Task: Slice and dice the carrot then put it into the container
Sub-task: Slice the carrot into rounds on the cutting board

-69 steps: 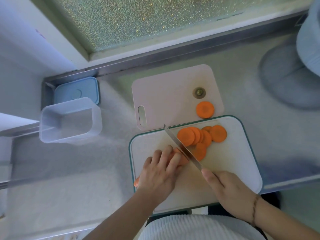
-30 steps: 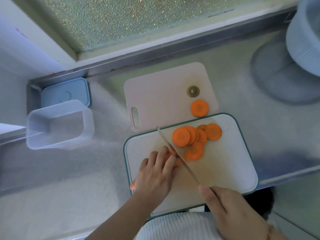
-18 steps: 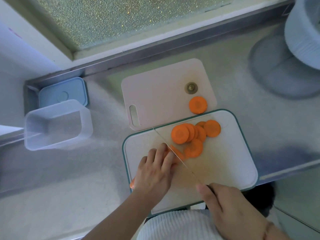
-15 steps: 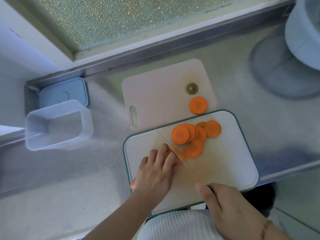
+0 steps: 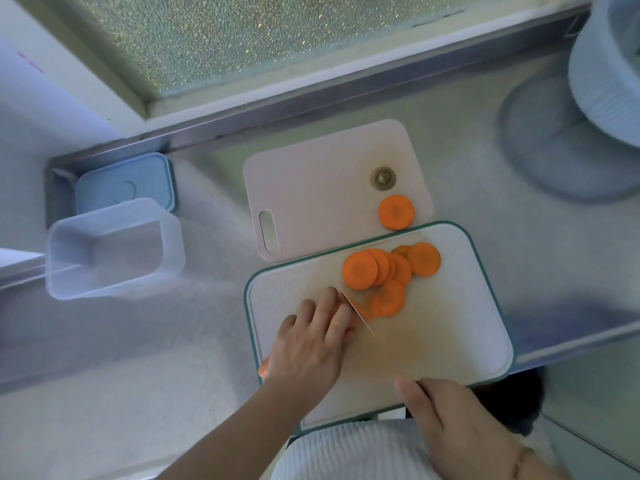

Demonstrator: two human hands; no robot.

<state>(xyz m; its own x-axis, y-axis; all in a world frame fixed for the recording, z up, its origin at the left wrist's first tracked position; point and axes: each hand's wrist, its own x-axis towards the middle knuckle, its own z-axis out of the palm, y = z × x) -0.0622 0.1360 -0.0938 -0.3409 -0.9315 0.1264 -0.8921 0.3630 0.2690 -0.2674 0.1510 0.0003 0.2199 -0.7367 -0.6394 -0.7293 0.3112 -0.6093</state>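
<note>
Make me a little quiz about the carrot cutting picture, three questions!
1. True or false: the clear container already has carrot in it.
2. Which hand holds the knife? A left hand B right hand
3. Fill in: one carrot slice lies alone on the ___ board.

Key: 1 false; 2 B; 3 pink. The left hand holds the carrot on the white board.

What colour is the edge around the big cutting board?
Teal green, running around the white cutting board. It shows in the head view, the only one here.
</note>
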